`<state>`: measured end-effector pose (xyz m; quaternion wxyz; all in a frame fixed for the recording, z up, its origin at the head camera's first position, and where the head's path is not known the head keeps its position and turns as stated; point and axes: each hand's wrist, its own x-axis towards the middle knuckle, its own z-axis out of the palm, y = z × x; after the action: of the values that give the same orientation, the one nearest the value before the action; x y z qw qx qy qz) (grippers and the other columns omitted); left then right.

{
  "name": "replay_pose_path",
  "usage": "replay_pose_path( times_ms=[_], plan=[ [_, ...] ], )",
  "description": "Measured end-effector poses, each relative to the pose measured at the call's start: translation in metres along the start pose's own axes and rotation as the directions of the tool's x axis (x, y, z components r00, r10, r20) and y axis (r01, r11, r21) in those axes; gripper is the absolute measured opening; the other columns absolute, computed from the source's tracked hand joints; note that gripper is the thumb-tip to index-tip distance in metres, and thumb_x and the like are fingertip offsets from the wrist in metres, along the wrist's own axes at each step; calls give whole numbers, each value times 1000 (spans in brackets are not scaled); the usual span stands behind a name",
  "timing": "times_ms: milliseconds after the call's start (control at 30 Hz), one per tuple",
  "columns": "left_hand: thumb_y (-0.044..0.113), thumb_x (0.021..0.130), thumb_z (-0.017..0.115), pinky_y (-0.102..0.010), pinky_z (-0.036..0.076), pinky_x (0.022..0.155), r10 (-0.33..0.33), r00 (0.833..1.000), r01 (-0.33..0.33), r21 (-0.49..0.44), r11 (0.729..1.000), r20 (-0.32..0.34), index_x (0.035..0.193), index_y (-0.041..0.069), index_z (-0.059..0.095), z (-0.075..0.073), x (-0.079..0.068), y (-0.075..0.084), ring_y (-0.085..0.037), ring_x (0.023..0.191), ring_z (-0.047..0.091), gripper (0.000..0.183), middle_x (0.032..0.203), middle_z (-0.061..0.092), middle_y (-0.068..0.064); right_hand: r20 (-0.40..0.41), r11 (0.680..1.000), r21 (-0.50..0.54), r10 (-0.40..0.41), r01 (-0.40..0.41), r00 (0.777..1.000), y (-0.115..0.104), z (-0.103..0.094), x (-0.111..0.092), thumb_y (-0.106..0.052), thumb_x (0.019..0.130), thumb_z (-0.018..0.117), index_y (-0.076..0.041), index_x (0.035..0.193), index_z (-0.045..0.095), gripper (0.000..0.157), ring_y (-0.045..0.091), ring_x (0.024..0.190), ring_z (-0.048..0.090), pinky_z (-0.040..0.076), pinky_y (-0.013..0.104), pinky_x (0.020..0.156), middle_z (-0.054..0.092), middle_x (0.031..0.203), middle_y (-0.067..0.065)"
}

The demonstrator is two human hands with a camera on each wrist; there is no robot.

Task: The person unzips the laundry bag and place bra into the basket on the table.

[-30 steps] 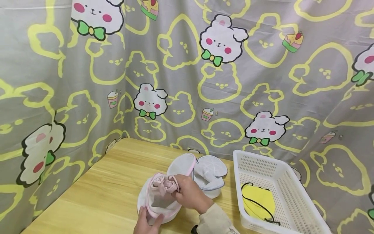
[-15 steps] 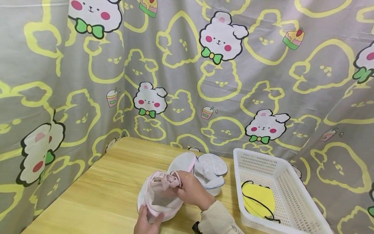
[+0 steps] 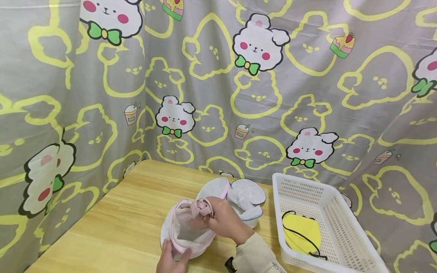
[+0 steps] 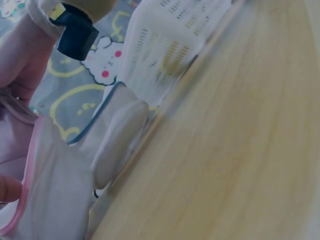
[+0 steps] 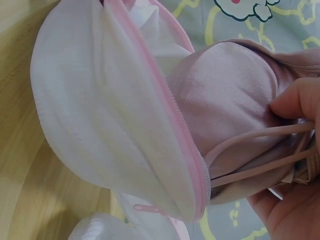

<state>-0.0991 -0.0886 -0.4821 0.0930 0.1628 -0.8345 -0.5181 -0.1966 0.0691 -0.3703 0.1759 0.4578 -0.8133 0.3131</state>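
A mauve-pink bra point(image 5: 225, 95) with thin straps sits partly inside a round white laundry bag point(image 5: 100, 110) with a pink zip. My right hand point(image 3: 225, 220) pinches the bra's bunched straps and upper part at the bag's mouth, thumb over the cup in the right wrist view. My left hand point(image 3: 172, 259) grips the near side of the pink-zipped bag, with its thumb over the rim and fingers along the outside. The bag's mouth faces up and toward me. A pink-edged white flap point(image 3: 211, 188) stands raised behind it.
A second white mesh bag point(image 3: 247, 191) with blue trim lies open behind my right hand. To the right, a white perforated basket point(image 3: 278, 212) holds a yellow cloth item point(image 3: 302, 233) with black cord. A patterned curtain point(image 3: 205, 91) rises behind the wooden table point(image 3: 112, 212).
My right hand has shifted slightly up and right with the bra's straps, and more of the bag's inside shows. The left hand keeps its grip on the rim.
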Motion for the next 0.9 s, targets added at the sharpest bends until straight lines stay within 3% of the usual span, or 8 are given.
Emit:
replay_pose_path(
  times_ms=[500,900],
  plan=[
    [26,87,71,-66,28,101,48,999,-48,-25,999,-5,133,-15,39,0,-2,-1,-63,124,28,69,140,19,-48,-101,998,26,-49,52,994,-1,-9,5,3,67,62,-12,84,57,23,6,68,47,43,18,60,54,76,-4],
    [24,85,71,-66,27,103,41,999,-41,-34,999,-12,133,-14,39,2,-1,-3,-63,125,27,69,141,20,-46,-102,1000,-7,-17,17,995,4,-21,-1,5,71,62,-12,85,57,23,7,69,48,44,20,61,54,78,-5]
  ],
)
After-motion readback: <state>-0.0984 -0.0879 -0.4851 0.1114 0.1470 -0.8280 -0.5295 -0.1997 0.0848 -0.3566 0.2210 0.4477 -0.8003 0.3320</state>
